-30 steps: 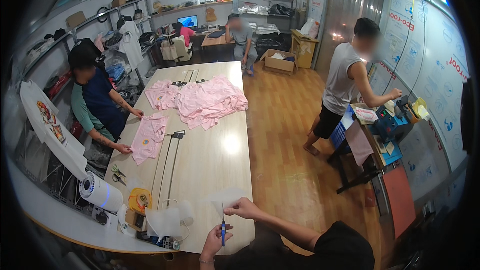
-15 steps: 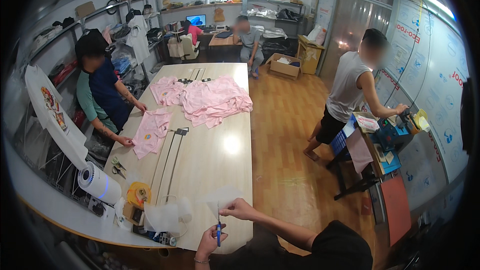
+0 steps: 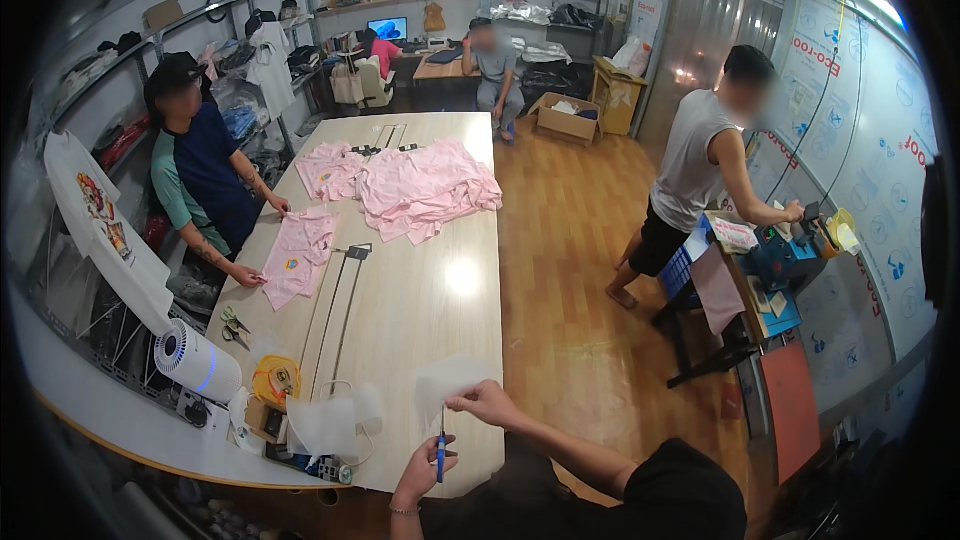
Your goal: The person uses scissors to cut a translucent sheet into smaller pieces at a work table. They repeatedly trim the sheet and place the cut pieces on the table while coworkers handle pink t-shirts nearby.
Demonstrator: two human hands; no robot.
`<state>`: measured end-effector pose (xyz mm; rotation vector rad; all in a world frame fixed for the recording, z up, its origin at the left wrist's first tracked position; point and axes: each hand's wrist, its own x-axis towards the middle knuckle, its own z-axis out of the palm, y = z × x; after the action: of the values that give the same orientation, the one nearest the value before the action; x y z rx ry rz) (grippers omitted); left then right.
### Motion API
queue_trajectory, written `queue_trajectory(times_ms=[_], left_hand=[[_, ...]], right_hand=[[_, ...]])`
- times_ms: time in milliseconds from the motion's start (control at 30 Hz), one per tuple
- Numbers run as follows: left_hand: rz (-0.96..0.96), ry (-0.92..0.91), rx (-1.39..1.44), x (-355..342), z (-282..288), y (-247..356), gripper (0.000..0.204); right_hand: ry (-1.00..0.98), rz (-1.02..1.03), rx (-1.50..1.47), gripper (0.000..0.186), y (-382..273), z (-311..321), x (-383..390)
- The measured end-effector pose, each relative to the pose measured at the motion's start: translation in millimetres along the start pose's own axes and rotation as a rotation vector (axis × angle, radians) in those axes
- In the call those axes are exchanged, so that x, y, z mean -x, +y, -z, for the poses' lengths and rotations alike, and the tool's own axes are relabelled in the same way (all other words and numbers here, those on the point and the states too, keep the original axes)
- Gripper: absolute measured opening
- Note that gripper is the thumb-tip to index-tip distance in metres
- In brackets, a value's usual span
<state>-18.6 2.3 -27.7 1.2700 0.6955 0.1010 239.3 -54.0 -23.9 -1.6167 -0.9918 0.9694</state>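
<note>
My left hand [image 3: 424,470] is closed round blue-handled scissors [image 3: 441,458] at the near end of the long table. Their blades point away from me, up to a thin, translucent white sheet [image 3: 440,387]. Just above the blade tips, my right hand [image 3: 486,404] pinches the edge of that sheet between thumb and fingers. The sheet is pale against the tabletop, so its full outline is hard to make out. More translucent sheets [image 3: 325,428] lie to the left of my hands.
Pink shirts [image 3: 425,185] cover the far part of the table [image 3: 420,290]. At its left side a person [image 3: 205,175] holds one pink shirt. A white cylindrical appliance [image 3: 200,368] stands near scissors [image 3: 236,328] and a yellow tape roll [image 3: 277,380]. Another person works a press [image 3: 785,258] at right.
My right hand has shifted slightly up and right with the sheet. The scissors stay at its edge, now a little more upright. The person at right has lowered a hand slightly at the press.
</note>
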Motion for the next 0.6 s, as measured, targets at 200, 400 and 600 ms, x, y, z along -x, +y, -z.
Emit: queue_trajectory(times_ms=[200,400,600], left_hand=[[0.102,-0.108,-0.094,-23.4,22.3,-100.9,0.056],[0.287,0.295,-0.782,-20.5,37.6,-182.2,0.062],[0.279,0.43,-0.94,-4.5,22.4,-194.0,0.052]], right_hand=[[0.303,0.055,-0.046,0.031,11.7,28.9,-7.8],[0.224,0.016,0.079,0.034,8.3,27.7,-1.3],[0.037,-0.011,-0.072,0.032,21.2,-12.6,-0.5]])
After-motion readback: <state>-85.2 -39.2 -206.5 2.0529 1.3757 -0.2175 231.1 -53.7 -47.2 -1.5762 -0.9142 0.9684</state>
